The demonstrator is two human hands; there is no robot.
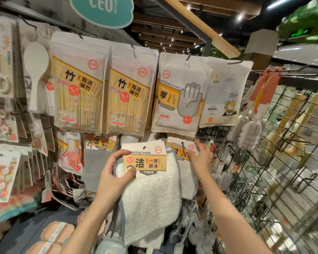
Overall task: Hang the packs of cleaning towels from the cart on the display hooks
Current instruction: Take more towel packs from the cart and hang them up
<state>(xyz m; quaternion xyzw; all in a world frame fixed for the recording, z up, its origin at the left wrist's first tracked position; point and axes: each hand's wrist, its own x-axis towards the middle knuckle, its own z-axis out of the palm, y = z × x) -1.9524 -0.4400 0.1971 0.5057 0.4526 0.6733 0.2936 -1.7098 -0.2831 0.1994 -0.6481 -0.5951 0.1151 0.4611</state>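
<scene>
Head view is showing the left hand point(116, 173) gripping a fluffy white towel pack with a yellow paper label point(147, 178), lifting its punched hole up towards the hooks. The right hand point(200, 154), fingers open, is touching a hanging pack of the same white towels point(182, 151), probably steadying the thin black metal hook point(184, 144).

A wall of display hooks point(188, 56) carried the goods — two packs of bamboo chopsticks point(77, 83) side by side, a pack of disposable gloves point(178, 96) to their right, then a white pouch point(224, 92). On the row below hung a pack of cleaning towels point(182, 149) — its card on a hook. A wire grid panel point(275, 143) stood at the right.
</scene>
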